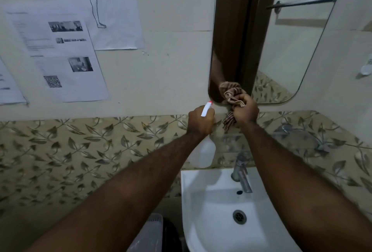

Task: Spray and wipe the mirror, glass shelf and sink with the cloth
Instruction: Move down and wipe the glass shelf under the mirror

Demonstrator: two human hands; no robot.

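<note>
My right hand (245, 110) grips a bunched brown striped cloth (233, 95) and presses it against the lower left corner of the mirror (281, 50). A tail of the cloth hangs below my fist. My left hand (200, 120) holds a white spray bottle (205, 153) upright just left of the cloth, its red-tipped nozzle (209, 103) pointing up at the mirror's corner. A glass shelf (291, 132) runs under the mirror, hard to make out. The white sink (203, 211) sits below both arms.
A metal tap (241, 173) stands at the back of the sink, over the drain (239, 216). Printed papers (60, 54) hang on the wall to the left. A grey bin (149, 233) sits left of the sink. The mirror reflects a towel rail (302, 2).
</note>
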